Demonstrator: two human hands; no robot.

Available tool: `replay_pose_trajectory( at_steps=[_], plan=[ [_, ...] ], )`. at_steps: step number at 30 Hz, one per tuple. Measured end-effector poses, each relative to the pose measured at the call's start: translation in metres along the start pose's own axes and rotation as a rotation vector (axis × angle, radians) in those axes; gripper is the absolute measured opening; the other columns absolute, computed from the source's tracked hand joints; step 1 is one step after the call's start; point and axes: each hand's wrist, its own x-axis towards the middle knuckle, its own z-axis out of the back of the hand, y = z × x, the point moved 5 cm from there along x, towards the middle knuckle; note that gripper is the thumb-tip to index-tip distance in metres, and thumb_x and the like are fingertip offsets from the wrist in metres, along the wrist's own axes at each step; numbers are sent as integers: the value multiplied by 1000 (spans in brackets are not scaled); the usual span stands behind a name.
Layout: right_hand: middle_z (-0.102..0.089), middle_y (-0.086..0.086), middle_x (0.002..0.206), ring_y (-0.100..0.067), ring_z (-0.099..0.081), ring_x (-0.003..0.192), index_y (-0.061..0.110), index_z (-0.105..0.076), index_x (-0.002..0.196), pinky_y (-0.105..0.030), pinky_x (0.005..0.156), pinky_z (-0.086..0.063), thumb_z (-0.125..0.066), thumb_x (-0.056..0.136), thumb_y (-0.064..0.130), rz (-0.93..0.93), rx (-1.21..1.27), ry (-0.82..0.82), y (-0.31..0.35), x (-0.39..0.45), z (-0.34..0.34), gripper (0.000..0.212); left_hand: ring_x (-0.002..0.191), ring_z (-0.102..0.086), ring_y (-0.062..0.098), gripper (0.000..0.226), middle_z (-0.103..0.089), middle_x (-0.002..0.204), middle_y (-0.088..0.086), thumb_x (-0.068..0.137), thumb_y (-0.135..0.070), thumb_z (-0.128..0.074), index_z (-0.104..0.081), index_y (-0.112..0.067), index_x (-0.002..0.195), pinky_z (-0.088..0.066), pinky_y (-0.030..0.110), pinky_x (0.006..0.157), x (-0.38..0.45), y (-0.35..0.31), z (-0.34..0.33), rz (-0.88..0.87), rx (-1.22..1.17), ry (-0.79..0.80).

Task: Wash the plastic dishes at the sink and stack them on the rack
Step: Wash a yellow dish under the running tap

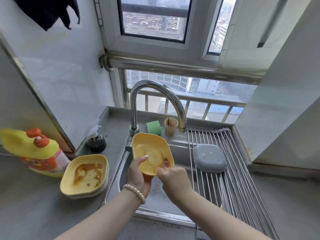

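Over the sink [119, 172] I hold a yellow plastic dish [150, 149], tilted toward me, with brown residue near its lower right. My left hand [138, 172] grips its lower rim, thumb lying inside the dish. My right hand [171, 177] has curled fingers touching the dish's residue at the lower right edge. A stack of dirty yellow dishes [85, 175] stands on the counter left of the sink. One grey-blue dish [209, 157] lies upside down on the wire rack [230, 184].
The chrome faucet [155, 101] arches above the dish; no water is seen running. A yellow detergent bottle [37, 151] and a dark pump bottle [96, 142] stand on the left. A green sponge [153, 127] and a stained cup [171, 126] sit behind the sink.
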Motion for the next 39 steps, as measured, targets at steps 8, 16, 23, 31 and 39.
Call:
replay_pose_trajectory(
  at_steps=[8, 16, 23, 31, 39],
  plan=[
    [-40, 1, 27, -12, -40, 20, 15, -50, 33, -14, 44, -8, -83, 4, 15, -56, -103, -65, 20, 2, 20, 44, 98, -63, 42, 50, -66, 107, 24, 67, -22, -66, -60, -2, 112, -48, 55, 93, -6, 21, 1, -18, -65, -84],
    [-64, 6, 57, -15, -59, 47, 22, -69, 74, -20, 38, -39, -73, 64, 12, 158, 222, -79, 5, -2, 6, 16, 89, -65, 36, 29, -67, 104, 21, 98, -20, -44, -59, -1, 114, -55, 44, 74, 13, 8, 5, 42, 101, -203],
    [-71, 0, 75, -18, -70, 80, 16, -69, 67, -38, 94, -52, -69, 77, 36, 249, -149, 28, -42, -5, -3, 23, 76, -62, 32, 20, -64, 88, 17, 100, -25, -45, -54, -8, 97, -53, 40, 55, 33, -17, 20, 249, 509, -199],
    [-58, 6, 46, -12, -53, 35, 18, -65, 58, -16, 35, -32, -73, 50, 9, 148, 39, -103, 3, 7, 9, 15, 82, -65, 29, 24, -67, 96, 19, 90, 0, -55, -60, 5, 113, -54, 36, 66, -6, 31, -3, 77, 111, -225],
    [-43, -11, 146, -26, -42, 133, 9, -47, 136, -39, 112, -30, 1, 76, 74, 58, -33, 468, -33, -4, -1, 101, 98, -61, 35, 37, -57, 116, 10, 103, -12, -36, -49, -37, 127, -57, 47, 64, 25, -2, 10, -17, 467, -118]
  ],
)
